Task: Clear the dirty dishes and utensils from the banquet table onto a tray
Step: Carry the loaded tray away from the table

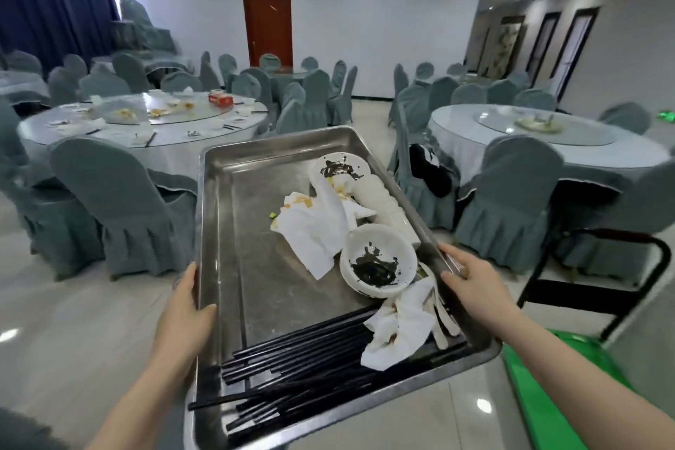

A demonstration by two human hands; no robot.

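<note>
Between the two grips, carrying the steel tray [233, 230] clear of any table: left hand [184, 314] clamped on its left rim, right hand [475, 281] clamped on its right rim. Risking a tip toward the right grip, with bowls [378, 263] and napkins [314, 226] crowding that side, and loose chopsticks [299, 354] possibly sliding off the near edge. Still waiting well beyond the left grip: dirty dishes [157, 112] on the round table [175, 146].

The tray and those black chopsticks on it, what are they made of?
Tray: looks like stainless steel, grey and shiny with scuffs and reflections. Chopsticks: uniformly black and smooth, probably plastic or lacquered wood; the picture can't settle which.
</note>
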